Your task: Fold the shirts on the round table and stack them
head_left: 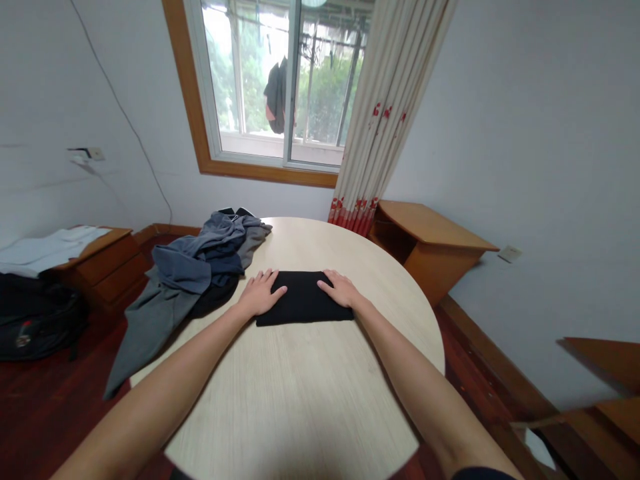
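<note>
A black cloth garment (304, 300), folded into a flat rectangle, lies on the pale round table (310, 387). My left hand (261, 293) rests on its left edge, fingers spread and thumb pointing inward. On the opposite edge lies my right hand (340, 289), also with its fingers stretched out and the thumb over the cloth. Both palms are down, and neither hand grips the fabric. What kind of garment it is cannot be made out in its folded state.
Rumpled grey and dark blue clothes (200, 260) are heaped at the table's left edge, partly hanging over it. A wooden cabinet (430, 230) stands behind on the right, beside a curtain (385, 107). To the left are a drawer unit (113, 267) and a black backpack (40, 320).
</note>
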